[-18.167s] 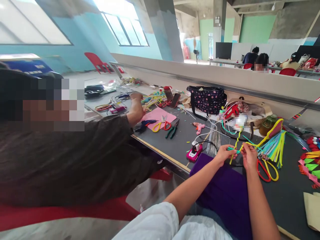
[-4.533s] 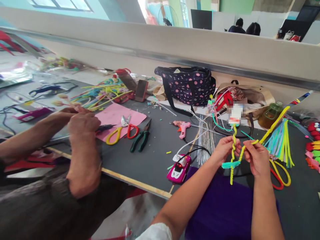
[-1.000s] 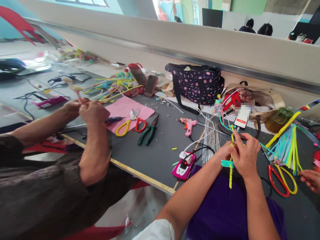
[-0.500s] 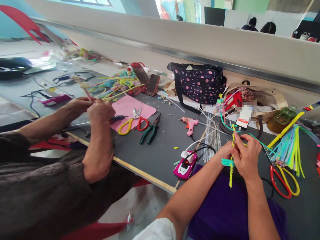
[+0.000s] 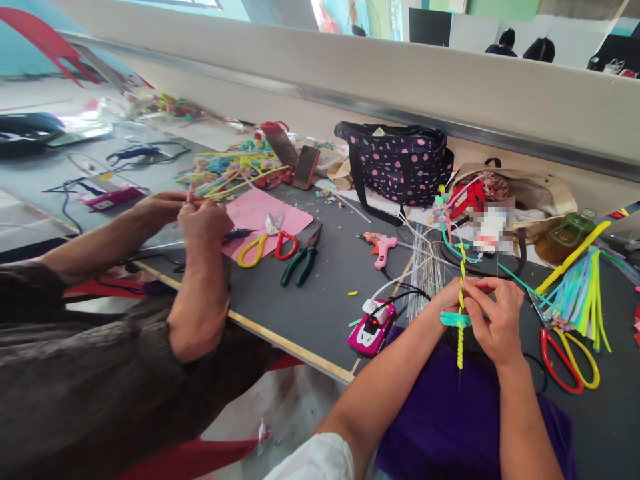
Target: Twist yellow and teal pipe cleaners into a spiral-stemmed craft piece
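Note:
Upright between my hands is a thin stem wrapped in twisted yellow pipe cleaner (image 5: 460, 348), with bare wire below. Teal pipe cleaner (image 5: 453, 319) crosses it partway down. My left hand (image 5: 451, 295) is closed on the stem from behind, its fingers partly hidden. From the right, the thumb and fingertips of my right hand (image 5: 496, 312) pinch at the yellow wrap. Behind my left hand lies a bundle of thin wires (image 5: 424, 273). Right of my right hand are a bunch of coloured pipe cleaners (image 5: 583, 293) and red-and-yellow-handled scissors (image 5: 560, 373).
At left a co-worker's hands (image 5: 197, 217) hold a small piece. Between us lie scissors (image 5: 267, 241), pliers (image 5: 303, 257), a pink glue gun (image 5: 380, 247) and a magenta power socket (image 5: 373, 330). A patterned bag (image 5: 400, 163) and a green bottle (image 5: 567, 237) stand behind.
My right hand has shifted slightly down, its fingers drawn closer around the yellow wrap. The stem's top sits a little lower and further left. The co-worker's piece has dropped mostly behind their hands.

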A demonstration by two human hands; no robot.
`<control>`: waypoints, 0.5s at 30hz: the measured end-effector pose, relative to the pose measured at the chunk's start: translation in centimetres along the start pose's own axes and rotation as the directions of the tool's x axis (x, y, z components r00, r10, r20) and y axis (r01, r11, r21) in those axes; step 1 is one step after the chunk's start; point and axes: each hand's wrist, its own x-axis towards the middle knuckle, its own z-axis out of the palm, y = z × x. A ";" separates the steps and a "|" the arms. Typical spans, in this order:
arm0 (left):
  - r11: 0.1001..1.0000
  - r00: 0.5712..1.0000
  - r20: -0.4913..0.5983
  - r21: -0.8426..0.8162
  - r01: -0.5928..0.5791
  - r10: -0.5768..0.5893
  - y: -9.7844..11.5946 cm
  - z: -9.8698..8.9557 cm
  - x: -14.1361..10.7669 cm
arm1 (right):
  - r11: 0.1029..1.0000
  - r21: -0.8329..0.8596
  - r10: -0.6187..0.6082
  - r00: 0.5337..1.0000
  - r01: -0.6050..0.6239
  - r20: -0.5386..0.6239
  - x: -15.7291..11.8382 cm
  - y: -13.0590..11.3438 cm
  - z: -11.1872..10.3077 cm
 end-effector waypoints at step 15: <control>0.998 0.999 0.049 -0.057 0.020 -0.017 -0.2 -1.5 0.4 | 0.998 0.043 -0.035 0.999 0.035 -0.008 0.0 0.1 0.0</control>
